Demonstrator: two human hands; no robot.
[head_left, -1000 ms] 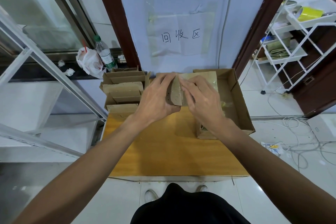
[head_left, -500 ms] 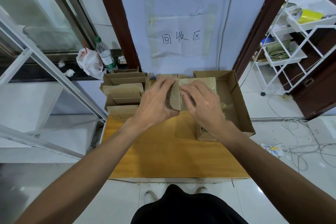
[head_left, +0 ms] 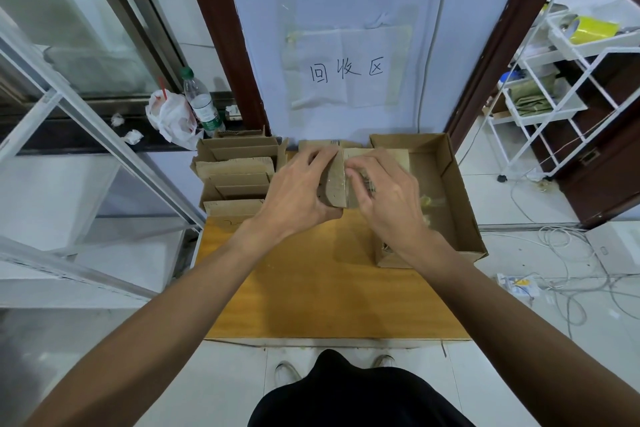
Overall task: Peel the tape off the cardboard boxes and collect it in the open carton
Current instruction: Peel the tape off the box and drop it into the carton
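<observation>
I hold a small brown cardboard box [head_left: 335, 184] above the far part of the wooden table [head_left: 311, 288]. My left hand [head_left: 298, 191] grips its left side, thumb under and fingers over the top. My right hand [head_left: 384, 194] lies on its right half with curled fingertips at the tape along the middle seam; whether they pinch the tape is hard to see. The open carton [head_left: 457, 191] stands to the right, with crumpled clear tape [head_left: 429, 201] in it.
Several flattened and opened cardboard boxes [head_left: 235, 173] are stacked at the table's far left. Behind them are a plastic bottle [head_left: 202, 104] and a white bag [head_left: 169, 114]. A white wire rack [head_left: 568, 87] stands at right, and cables [head_left: 568, 274] lie on the floor.
Both hands and the small box have stayed almost in place; my right fingertips have shifted slightly along the seam.
</observation>
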